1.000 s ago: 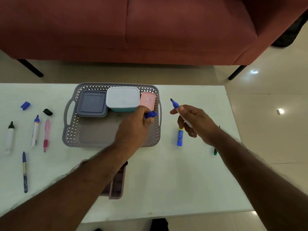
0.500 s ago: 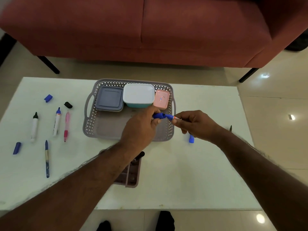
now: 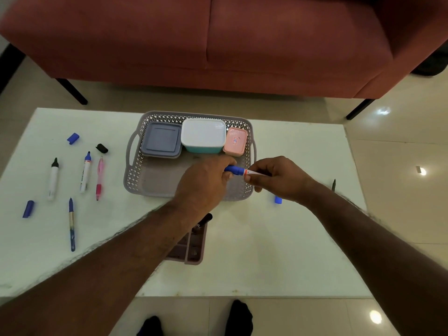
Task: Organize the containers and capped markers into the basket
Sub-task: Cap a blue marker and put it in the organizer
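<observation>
So the whole thing hinges on the marker [image 3: 244, 171] sitting dead center of the frame, held between the two hands right above the front right corner of the basket [image 3: 135, 175]. Its long axis runs almost flat, left to right across the picture, blue cap end toward the left hand [image 3: 206, 183] and white barrel toward the right hand [image 3: 276, 178]. The left hand is closed around the blue cap, the right hand is pinching the barrel, so both are gripping the same marker from opposite ends. The basket is directly under and behind it, so dropping it in looks like a tiny move, and the left hand is the nearer one to the open floor of the basket.

The basket's back row already has the gray container [image 3: 162, 139], the white container [image 3: 203, 134] and the pink container [image 3: 235, 141] lined up side by side.

Compared with a second ago: the cap and the marker were apart then, cap in the left hand, bare blue tip pointing up from the right. Now the cap looks pushed on, with just a red band showing at the join. The loose markers on the left of the tabletop [image 3: 242, 251] look untouched.
</observation>
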Demonstrator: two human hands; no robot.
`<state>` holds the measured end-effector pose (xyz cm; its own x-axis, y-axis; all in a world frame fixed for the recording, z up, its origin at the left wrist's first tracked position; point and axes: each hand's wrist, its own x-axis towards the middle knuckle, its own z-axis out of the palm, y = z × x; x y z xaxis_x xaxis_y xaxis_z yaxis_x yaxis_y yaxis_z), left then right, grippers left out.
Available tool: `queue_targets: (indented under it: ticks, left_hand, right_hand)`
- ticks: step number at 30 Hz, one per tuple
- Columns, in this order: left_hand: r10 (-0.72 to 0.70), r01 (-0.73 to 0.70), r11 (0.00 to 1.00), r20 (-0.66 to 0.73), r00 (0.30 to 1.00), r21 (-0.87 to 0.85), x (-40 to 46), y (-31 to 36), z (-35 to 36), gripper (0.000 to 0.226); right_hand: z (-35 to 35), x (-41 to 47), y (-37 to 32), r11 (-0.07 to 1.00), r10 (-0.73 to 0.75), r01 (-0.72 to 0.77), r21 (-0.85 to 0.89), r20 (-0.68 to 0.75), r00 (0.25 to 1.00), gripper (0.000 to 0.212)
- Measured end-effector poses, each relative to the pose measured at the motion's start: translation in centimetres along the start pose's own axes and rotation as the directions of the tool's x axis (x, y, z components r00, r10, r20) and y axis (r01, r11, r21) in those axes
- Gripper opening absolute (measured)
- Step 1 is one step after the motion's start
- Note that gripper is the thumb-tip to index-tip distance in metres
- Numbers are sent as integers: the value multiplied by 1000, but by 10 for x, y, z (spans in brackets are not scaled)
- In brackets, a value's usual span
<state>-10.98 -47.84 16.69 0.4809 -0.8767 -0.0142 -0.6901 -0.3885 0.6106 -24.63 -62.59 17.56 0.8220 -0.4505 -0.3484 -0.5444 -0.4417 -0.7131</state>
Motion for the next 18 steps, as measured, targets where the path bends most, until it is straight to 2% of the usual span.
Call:
queue_targets:
  ticks: [6, 11, 15, 18]
  left_hand:
    - [40, -38, 999, 51, 998, -26, 1, 0, -4, 20]
    - [107, -107, 994, -21, 994, -36, 3, -3, -4, 25]
    - [183, -183, 983, -10, 983, -12, 8, -1, -9, 28]
    - [211, -211, 978, 4, 978, -4, 10, -4, -14, 26]
  right_hand:
    - [0, -6, 1, 999, -16, 17, 31, -26, 1000, 15]
    - [-4, -7, -6, 979, -5, 9, 203, -22, 1000, 18]
    - [-9, -6, -5, 913, 55, -67, 403, 40, 998, 18]
    - [-9, -5, -6, 903, 45, -79, 423, 90, 995, 19]
